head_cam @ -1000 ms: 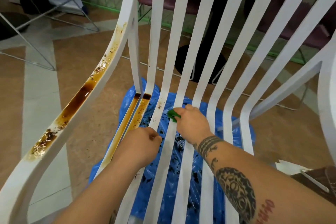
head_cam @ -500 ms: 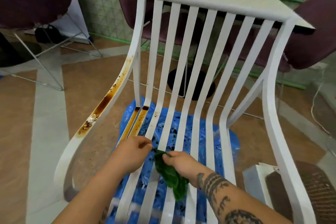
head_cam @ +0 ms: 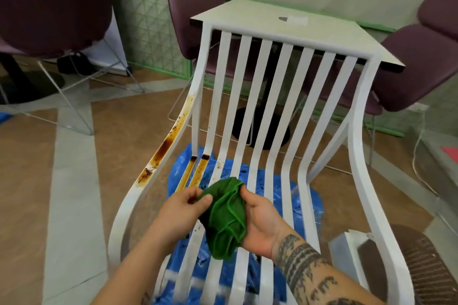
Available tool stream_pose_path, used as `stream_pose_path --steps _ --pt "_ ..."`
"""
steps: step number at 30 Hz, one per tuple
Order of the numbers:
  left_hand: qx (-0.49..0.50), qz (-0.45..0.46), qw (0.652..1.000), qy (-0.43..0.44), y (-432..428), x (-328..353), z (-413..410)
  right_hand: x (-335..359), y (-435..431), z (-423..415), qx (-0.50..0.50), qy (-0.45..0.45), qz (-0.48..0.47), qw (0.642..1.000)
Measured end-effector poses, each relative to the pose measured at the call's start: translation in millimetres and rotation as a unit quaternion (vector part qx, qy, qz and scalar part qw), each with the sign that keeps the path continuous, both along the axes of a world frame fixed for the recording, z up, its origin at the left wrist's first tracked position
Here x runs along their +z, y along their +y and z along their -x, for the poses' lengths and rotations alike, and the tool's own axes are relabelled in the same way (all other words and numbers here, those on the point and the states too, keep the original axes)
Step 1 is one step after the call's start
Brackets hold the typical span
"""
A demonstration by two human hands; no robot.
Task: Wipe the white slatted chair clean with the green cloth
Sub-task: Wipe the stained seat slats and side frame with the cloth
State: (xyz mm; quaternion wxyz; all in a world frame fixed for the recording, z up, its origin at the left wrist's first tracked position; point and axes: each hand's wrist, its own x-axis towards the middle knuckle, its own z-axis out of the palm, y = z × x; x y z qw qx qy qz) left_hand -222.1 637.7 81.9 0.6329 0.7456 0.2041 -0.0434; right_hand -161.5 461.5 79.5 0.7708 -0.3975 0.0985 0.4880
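Note:
The white slatted chair (head_cam: 262, 96) fills the middle of the view. Brown sticky stains run down its left armrest (head_cam: 161, 151) and the two leftmost seat slats (head_cam: 195, 171). A crumpled green cloth (head_cam: 226, 218) hangs above the seat, held between both hands. My left hand (head_cam: 183, 208) pinches the cloth's upper left edge with fingers and thumb. My right hand (head_cam: 260, 220) cups and grips the cloth from the right, palm turned up.
A blue plastic sheet (head_cam: 304, 205) speckled with dark crumbs lies on the floor under the chair. A pale table (head_cam: 297, 30) stands right behind the backrest, with purple chairs (head_cam: 421, 57) around it. A brown woven item (head_cam: 421, 267) and white papers sit at lower right.
The view has pulled back from the seat. Both hands lifted off the slats; the cloth, first bunched under my right hand, is now raised and held between both hands.

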Motion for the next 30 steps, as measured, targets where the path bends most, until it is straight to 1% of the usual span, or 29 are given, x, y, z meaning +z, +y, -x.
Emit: stream_pose_path --steps 4,6,8,9,12,13,14,16,18,21,24,26,28,29,30 --pt "0.027 0.148 0.989 0.006 17 11 -12 9 7 -16 0.009 -0.01 -0.02 1.0" --pt "0.034 0.19 0.981 0.014 19 15 -17 7 8 -23 0.012 -0.001 -0.039 0.999" --pt "0.04 0.213 0.976 0.019 18 14 -23 4 8 -27 0.021 0.002 -0.05 0.999" --pt "0.043 0.217 0.975 0.022 17 14 -25 0 10 -28 0.036 -0.011 -0.04 0.998" --pt "0.037 0.234 0.971 0.028 19 10 -31 -4 17 -25 0.053 -0.106 0.082 0.99" --pt "0.034 0.237 0.97 0.035 20 9 -31 -4 19 -24 0.048 -0.117 0.103 0.987" --pt "0.026 0.235 0.971 0.043 22 7 -31 -4 19 -24 0.036 -0.121 0.11 0.986" --pt "0.023 0.213 0.975 0.054 26 6 -31 -7 17 -26 -0.007 -0.097 0.108 0.989" --pt "0.053 0.195 0.978 0.057 30 1 -32 -11 12 -31 -0.042 -0.067 0.093 0.993" --pt "0.113 0.167 0.978 0.046 29 -7 -34 -12 7 -34 -0.049 -0.041 0.071 0.995" --pt "0.17 0.13 0.977 0.005 24 -8 -37 -5 11 -37 -0.072 -0.051 0.076 0.993" --pt "0.196 0.076 0.977 -0.024 18 -6 -38 -2 17 -41 -0.095 -0.066 0.08 0.99" --pt "0.206 0.03 0.977 -0.031 12 -2 -37 2 24 -44 -0.11 -0.089 0.09 0.986" --pt "0.199 0.032 0.979 -0.027 9 -2 -36 4 27 -45 -0.114 -0.101 0.095 0.984" --pt "0.181 0.058 0.982 -0.018 7 0 -36 6 30 -46 -0.116 -0.109 0.101 0.982"
